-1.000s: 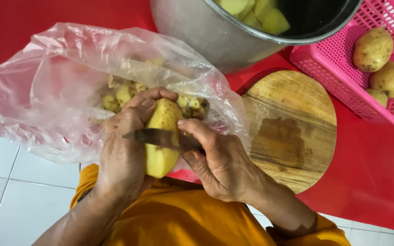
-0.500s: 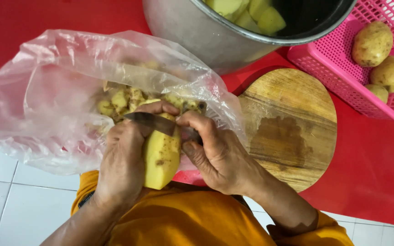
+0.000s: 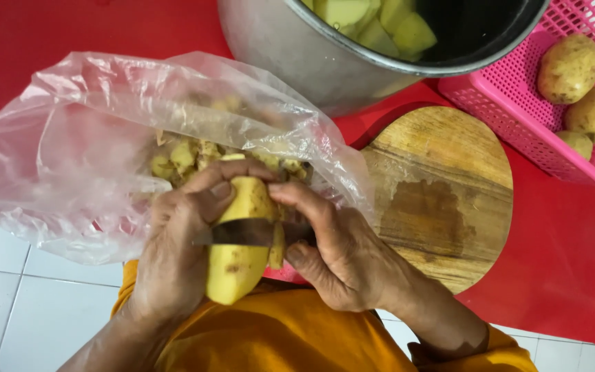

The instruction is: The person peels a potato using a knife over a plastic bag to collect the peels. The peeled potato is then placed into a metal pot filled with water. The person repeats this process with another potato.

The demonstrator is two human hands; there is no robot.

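Note:
My left hand [image 3: 173, 255] grips a yellow, mostly peeled potato [image 3: 239, 265] held upright over the table edge. My right hand [image 3: 332, 255] holds a small knife [image 3: 242, 233] whose blade lies across the potato's middle, with a strip of peel [image 3: 278, 246] hanging beside the blade. Just beyond the hands lies an open clear plastic bag [image 3: 105, 145] with a heap of potato peels [image 3: 194, 155] inside.
A round wooden cutting board [image 3: 442, 193] lies on the red table [image 3: 559, 275] to the right. Behind it stands a big metal pot [image 3: 311, 55] with peeled potato pieces [image 3: 373, 21] in water. A pink plastic basket [image 3: 511, 103] at far right holds unpeeled potatoes [image 3: 569, 69].
The knife slid up toward the potato's top half a second ago, and now lies back across its middle with a peel strip coming off. The potato has been turned a little in my left hand.

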